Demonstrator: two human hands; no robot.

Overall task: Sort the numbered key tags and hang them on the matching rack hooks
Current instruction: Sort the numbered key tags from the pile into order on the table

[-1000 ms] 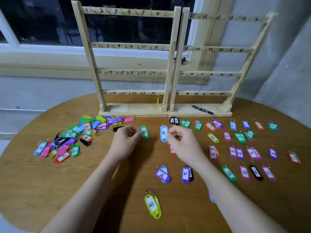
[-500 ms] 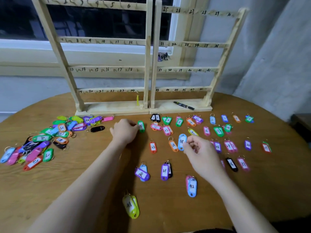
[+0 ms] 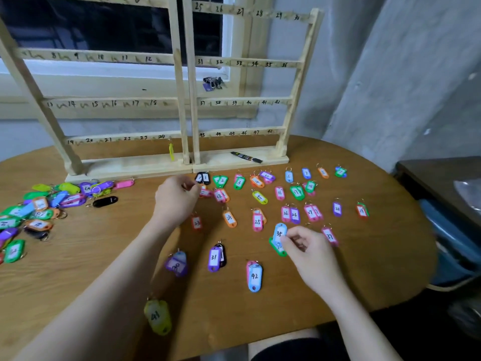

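Blue plastic, the tag marked 35 (image 3: 279, 233), is pinched between thumb and fingertips of the right hand (image 3: 311, 252), held just over a green tag (image 3: 278, 250) that lies on the table (image 3: 78, 269). The left hand (image 3: 177, 199) is curled near the rack's base, its fingertips at a small tag beside the black pair (image 3: 202, 177); whether it grips that tag or only touches it I cannot tell.

Sorting looks to be the step in hand, not hanging. Tags lie in rough number order right of centre, a loose heap (image 3: 39, 207) waits unsorted at the left, and the rack (image 3: 187, 100) carries only one yellow tag (image 3: 171, 151), near 24.

Next, I would say, the blue tag wants setting down in its place by number: if the green one beneath is its match, right there, short of the pink tag (image 3: 330, 236) to the right. The neighbours sit close, so it calls for a light release without knocking them.
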